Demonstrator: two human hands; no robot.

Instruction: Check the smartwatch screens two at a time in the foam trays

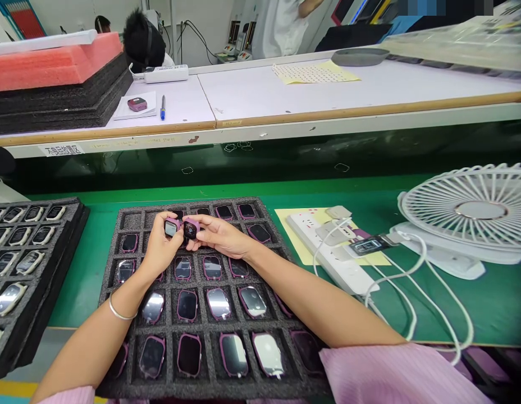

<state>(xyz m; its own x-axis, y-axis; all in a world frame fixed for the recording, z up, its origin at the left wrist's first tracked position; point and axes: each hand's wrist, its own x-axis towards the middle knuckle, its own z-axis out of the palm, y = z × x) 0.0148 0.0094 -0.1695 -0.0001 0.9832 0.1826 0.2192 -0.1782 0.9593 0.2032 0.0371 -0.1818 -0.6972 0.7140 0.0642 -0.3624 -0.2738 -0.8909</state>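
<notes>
My left hand (163, 240) is closed on a purple smartwatch case (171, 226), whose screen looks pale and reflective. Right beside it, my right hand (214, 235) pinches a second purple smartwatch case (190, 229) with a lit dark screen. The two cases are close together; whether they touch I cannot tell. Both hands are above the back part of a dark grey foam tray (168, 322). Purple watch cases such as this one (188, 354) lie screen-up in its compartments. A few compartments at the tray's back left hold nothing. My forearms hide some of the others.
To the left stands a foam tray (62, 235) of pale watch cases. At right are a white power strip (328, 252), looped cables, a USB meter (368, 246) and a white fan (466, 213). The raised shelf (252, 101) behind carries foam sheets (58, 95), a pen (163, 108) and paper. People are beyond.
</notes>
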